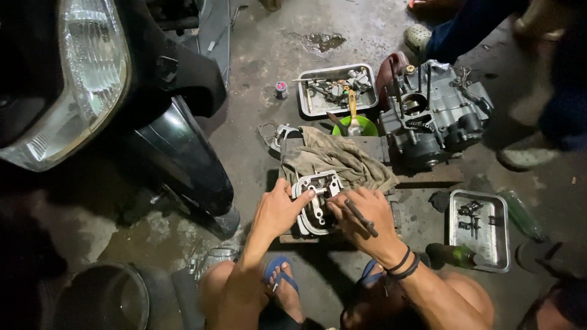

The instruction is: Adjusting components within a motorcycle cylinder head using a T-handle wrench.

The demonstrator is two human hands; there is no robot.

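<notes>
A silver engine cylinder head (318,194) rests on a dirty brown rag (342,160) over a low wooden board on the concrete floor. My left hand (280,208) grips its left side, thumb and forefinger on the top edge. My right hand (362,220) presses on its right side and holds a dark metal rod-like tool (361,218) across the fingers. Black bands circle my right wrist. My knees and blue sandals show at the bottom.
An engine block (435,113) sits at the back right beside a green bowl (356,127) and a metal tray of parts (336,90). Another tray (479,229) with small parts lies right. A scooter's front wheel and fender (183,159) stand left. Another person's feet are at top right.
</notes>
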